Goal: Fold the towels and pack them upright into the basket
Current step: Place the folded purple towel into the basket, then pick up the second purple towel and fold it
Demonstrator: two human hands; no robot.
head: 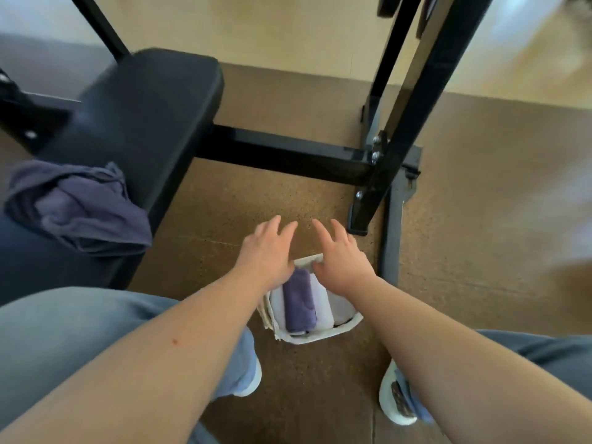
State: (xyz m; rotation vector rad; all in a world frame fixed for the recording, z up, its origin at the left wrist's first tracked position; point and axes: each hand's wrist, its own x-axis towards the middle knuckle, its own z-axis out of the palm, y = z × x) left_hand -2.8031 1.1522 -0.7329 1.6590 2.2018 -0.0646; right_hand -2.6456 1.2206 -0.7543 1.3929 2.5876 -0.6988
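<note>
Left hand, right hand released, fingers spread over white woven basket (folded dark-purple towel upright inside); crumpled purple towel on black padded bench.

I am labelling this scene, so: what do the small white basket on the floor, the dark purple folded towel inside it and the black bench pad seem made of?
Small white basket: probably woven fibre or fabric, matte; its left side looks ribbed, though blurred.
Dark purple folded towel: soft terry-like cloth, fuzzy, matte.
Black bench pad: likely vinyl or leather-like cover, smooth with faint sheen.
</note>
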